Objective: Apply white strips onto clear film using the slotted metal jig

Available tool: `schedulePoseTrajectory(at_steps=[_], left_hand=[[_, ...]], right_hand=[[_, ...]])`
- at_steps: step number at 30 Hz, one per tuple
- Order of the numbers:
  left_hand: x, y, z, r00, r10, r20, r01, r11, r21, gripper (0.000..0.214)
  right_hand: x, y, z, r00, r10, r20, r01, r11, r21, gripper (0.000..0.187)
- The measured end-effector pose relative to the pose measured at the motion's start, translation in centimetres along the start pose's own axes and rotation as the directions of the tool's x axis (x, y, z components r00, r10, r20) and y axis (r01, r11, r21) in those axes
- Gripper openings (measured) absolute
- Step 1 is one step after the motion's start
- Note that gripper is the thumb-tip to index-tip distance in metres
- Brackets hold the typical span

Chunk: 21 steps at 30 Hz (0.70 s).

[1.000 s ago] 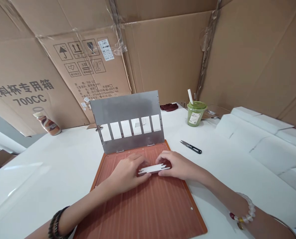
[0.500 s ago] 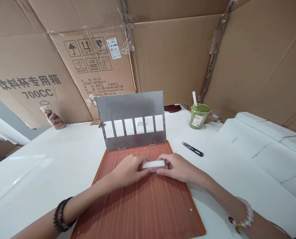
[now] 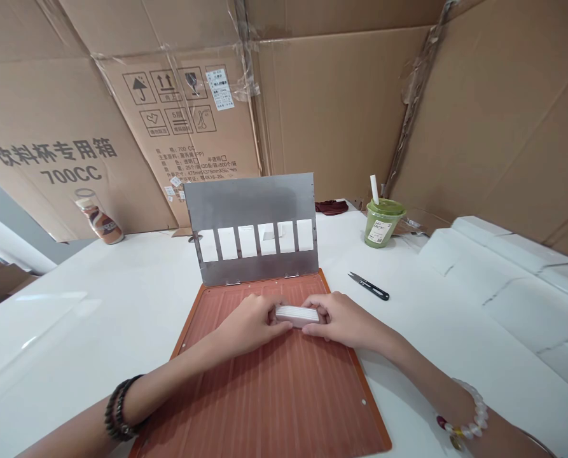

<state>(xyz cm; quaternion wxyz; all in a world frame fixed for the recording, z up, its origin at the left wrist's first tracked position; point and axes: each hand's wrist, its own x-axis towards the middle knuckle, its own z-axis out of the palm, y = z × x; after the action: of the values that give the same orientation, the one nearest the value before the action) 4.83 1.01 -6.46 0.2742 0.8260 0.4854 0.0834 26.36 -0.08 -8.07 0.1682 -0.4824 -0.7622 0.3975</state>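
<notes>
The reddish board (image 3: 264, 407) lies on the white table (image 3: 135, 280), its orange-brown rims visible down both sides; the near end runs out of view at the bottom. Along the far edge stands a grey slotted plate (image 3: 255, 203), upright and leaning slightly back, with six rectangular openings in a row. Between this plate and the hands is a strip of board surface; a larger stretch of board extends from the hands toward the wearer. Off the board's right edge, black snips (image 3: 369, 286) lie on the table, points toward the plate, well apart from the right hand (image 3: 345, 318). Further back stand a green drink cup (image 3: 383, 226) with a white straw and, at far left, a brown bottle (image 3: 101, 222); cardboard boxes (image 3: 331, 114) bound the rear. The stack of white pieces (image 3: 297, 314) is located over the far half of the board, between the two hands. Its layers show as thin parallel lines, evenly aligned, above a pale near face; whether it touches the board cannot be determined. The left hand (image 3: 252, 323) grips its left end between thumb and curled fingers; the right hand grips the opposite end likewise.
</notes>
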Motion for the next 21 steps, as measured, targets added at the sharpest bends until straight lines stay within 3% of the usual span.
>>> schedulePoseTrajectory(at_steps=[6,16,21], left_hand=[[0.22,-0.21,0.25,0.999,0.022,-0.027,-0.023,0.999,-0.023,0.024],[-0.30,-0.06,-0.22,0.999,0.010,0.045,-0.006,0.996,-0.095,0.026],[-0.22,-0.10,0.03,1.000,0.010,0.022,-0.009,0.998,-0.068,0.025]], right_hand=[[0.08,-0.15,0.17,1.000,0.000,-0.014,0.000,1.000,-0.017,0.028],[0.40,0.34,0.45,0.997,-0.021,-0.072,0.024,0.999,0.045,0.012],[0.50,0.64,0.60,0.998,-0.014,-0.057,0.016,0.999,0.046,0.012]])
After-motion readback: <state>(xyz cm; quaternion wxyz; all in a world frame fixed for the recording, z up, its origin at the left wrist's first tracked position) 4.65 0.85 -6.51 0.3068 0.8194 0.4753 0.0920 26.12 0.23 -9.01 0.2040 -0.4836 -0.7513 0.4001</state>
